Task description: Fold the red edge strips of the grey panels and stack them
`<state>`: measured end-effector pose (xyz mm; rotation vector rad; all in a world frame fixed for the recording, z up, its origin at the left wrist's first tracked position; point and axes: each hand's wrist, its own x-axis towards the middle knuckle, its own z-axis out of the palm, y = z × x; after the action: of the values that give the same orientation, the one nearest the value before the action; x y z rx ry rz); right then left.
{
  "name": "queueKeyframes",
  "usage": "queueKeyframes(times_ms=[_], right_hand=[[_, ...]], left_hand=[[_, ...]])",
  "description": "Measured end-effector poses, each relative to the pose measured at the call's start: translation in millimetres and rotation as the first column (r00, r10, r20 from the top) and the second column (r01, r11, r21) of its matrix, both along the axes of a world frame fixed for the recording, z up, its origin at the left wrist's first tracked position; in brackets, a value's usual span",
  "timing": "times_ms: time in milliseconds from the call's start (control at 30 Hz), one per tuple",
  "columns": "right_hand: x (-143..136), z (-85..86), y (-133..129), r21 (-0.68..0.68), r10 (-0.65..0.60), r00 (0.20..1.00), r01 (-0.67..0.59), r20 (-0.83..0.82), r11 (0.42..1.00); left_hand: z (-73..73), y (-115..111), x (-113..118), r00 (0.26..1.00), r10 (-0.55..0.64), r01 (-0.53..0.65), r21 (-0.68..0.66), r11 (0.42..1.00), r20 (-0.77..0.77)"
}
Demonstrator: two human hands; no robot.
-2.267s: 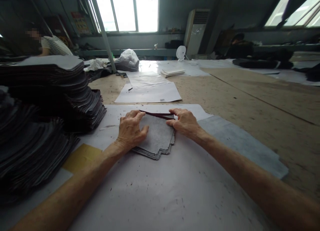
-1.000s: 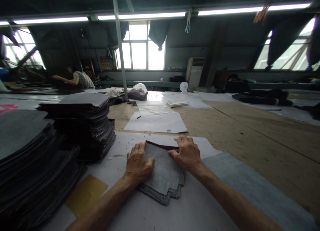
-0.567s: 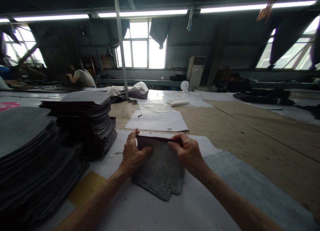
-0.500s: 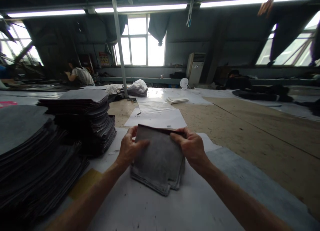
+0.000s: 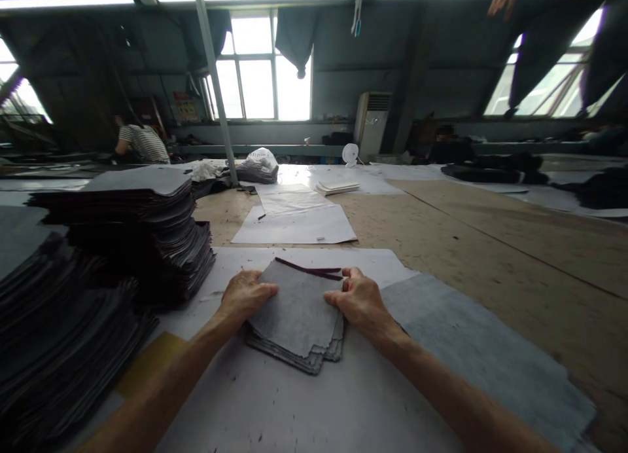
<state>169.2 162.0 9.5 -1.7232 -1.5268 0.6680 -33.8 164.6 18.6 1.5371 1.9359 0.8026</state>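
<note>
Before me a small stack of grey fabric pieces (image 5: 294, 312) rests on white paper (image 5: 235, 400), its layers fanned unevenly and notched at the near right corner. A dark underside shows along the far edge of the upper pieces. My left hand (image 5: 248, 294) grips the left edge, thumb on top and fingers underneath. On the opposite edge my right hand (image 5: 357, 297) pinches the upper layers between thumb and fingers. How many layers each hand holds is hidden.
Two tall piles of dark-edged grey pieces, a far pile (image 5: 147, 237) and a near pile (image 5: 63, 335), stand at left. A large grey sheet (image 5: 471, 348) lies at right. Farther back are white sheets (image 5: 294, 224), a pole (image 5: 216, 80), a small fan (image 5: 350, 154) and a seated person (image 5: 142, 142).
The fabric pieces have come down lower and lie flatter, with the upper layers now skewed apart at the far edge. Both hands have lowered with them. The view has shifted slightly right.
</note>
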Motion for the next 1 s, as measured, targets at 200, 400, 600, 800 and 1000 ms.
queueKeyframes(times_ms=[200,400,600,800,1000], right_hand=[[-2.7,8.6,-2.8,-0.012,-0.029,0.985,0.031,0.168,0.999],[5.0,9.4,-10.7,-0.033,-0.068,0.955,0.081,0.287,0.996],[12.4,3.4,-18.4,-0.145,0.026,0.973,0.008,0.231,0.989],[-0.5,0.9,-10.9,-0.142,0.020,0.956,0.023,0.292,0.990],[2.9,4.2,-13.6,-0.047,0.067,0.911,-0.053,0.408,0.998]], left_hand=[[1.5,-0.3,3.7,0.968,-0.015,0.019,0.014,1.000,-0.250],[-0.7,-1.1,3.1,0.941,0.068,-0.063,0.028,0.998,-0.331],[0.2,-3.6,4.5,0.928,0.004,-0.019,-0.035,0.999,-0.372],[1.2,-2.1,1.4,0.902,-0.008,-0.030,-0.082,0.996,-0.433],[-2.3,-2.8,2.4,0.890,0.038,-0.058,-0.030,0.998,-0.455]])
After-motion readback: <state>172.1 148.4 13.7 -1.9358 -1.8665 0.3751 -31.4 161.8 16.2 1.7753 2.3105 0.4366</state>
